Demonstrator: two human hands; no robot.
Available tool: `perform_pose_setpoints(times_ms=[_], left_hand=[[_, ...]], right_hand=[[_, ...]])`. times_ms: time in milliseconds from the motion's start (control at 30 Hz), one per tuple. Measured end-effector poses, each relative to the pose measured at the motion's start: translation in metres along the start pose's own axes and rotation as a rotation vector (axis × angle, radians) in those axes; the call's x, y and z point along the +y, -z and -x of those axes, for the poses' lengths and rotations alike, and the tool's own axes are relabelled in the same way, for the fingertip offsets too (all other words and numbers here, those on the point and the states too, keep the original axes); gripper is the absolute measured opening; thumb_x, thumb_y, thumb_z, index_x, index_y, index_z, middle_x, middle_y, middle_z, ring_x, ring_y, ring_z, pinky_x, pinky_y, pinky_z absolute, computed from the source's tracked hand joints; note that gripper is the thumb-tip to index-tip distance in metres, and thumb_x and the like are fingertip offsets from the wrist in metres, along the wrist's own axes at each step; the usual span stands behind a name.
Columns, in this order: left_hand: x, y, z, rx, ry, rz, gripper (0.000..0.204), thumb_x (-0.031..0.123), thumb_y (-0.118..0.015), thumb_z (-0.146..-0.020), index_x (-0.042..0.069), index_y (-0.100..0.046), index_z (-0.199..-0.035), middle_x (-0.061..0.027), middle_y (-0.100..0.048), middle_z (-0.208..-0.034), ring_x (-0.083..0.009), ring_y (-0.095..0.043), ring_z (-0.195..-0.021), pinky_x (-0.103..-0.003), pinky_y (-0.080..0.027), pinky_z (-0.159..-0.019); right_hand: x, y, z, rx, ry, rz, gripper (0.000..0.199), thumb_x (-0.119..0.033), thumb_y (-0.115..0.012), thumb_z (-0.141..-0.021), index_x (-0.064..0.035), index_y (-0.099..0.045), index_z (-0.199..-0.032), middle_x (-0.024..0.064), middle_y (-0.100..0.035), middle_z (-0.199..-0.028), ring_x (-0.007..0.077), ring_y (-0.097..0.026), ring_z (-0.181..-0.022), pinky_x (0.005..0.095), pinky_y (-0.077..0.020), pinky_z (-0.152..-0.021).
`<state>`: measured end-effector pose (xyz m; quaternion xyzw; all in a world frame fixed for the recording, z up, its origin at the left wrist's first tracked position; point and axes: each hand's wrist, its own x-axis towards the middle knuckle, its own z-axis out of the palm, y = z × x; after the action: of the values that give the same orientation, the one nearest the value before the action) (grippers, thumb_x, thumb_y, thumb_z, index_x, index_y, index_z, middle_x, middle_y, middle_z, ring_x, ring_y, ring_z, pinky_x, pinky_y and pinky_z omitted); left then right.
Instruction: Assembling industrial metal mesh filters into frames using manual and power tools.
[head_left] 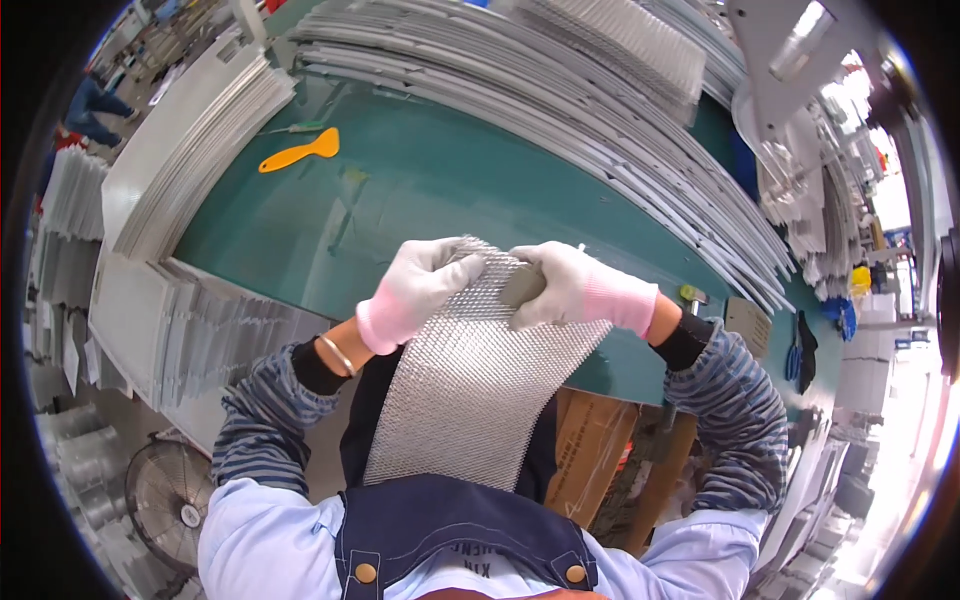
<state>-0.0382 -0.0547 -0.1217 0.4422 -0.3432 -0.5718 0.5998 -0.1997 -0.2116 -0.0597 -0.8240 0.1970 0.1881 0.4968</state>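
A silvery sheet of expanded metal mesh (465, 390) hangs in front of my apron, its top end raised over the near edge of the table. My left hand (422, 288), in a white glove with a pink cuff, grips the sheet's upper left corner between thumb and fingers. At the upper right edge, my right hand (580, 288), gloved alike, is closed on the same sheet. A grey-green patch shows between the right thumb and fingers; whether it is part of the glove or a separate piece, I cannot tell.
On the green tabletop (430, 165) lies an orange scraper (300, 151). Long metal strips (560, 100) are stacked across the back, with mesh sheets (625, 50) behind. White panels (200, 150) pile up at left. A hammer (692, 295) lies right; a cardboard box (585, 450) stands below.
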Motion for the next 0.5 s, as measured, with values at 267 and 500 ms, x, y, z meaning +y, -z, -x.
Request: perform_pose_setpoints(times_ms=[267,500], left_hand=[[0.022,0.041,0.031,-0.049,0.028,-0.124,0.034,0.023,-0.059,-0.099,-0.006,-0.064,-0.115,-0.0034,-0.066,-0.099,-0.0065,-0.055,-0.087,-0.024,-0.046,-0.079],[0.048,0.013,0.025,0.040,-0.127,-0.264,0.030,0.017,-0.052,-0.097,-0.009,-0.065,-0.105,-0.0055,-0.068,-0.095,-0.0098,-0.058,-0.085,-0.025,-0.047,-0.075]], right_hand=[[0.077,0.116,-0.001,0.641,-0.190,0.795,0.024,-0.021,-0.066,-0.079,0.0026,-0.066,-0.084,0.0173,-0.071,-0.088,0.0341,-0.069,-0.088,0.0426,-0.0538,-0.074],[0.196,0.073,0.074,0.934,-0.352,0.888,0.031,-0.018,-0.068,-0.079,-0.0028,-0.062,-0.106,0.0222,-0.065,-0.104,0.0377,-0.062,-0.102,0.0467,-0.0509,-0.086]])
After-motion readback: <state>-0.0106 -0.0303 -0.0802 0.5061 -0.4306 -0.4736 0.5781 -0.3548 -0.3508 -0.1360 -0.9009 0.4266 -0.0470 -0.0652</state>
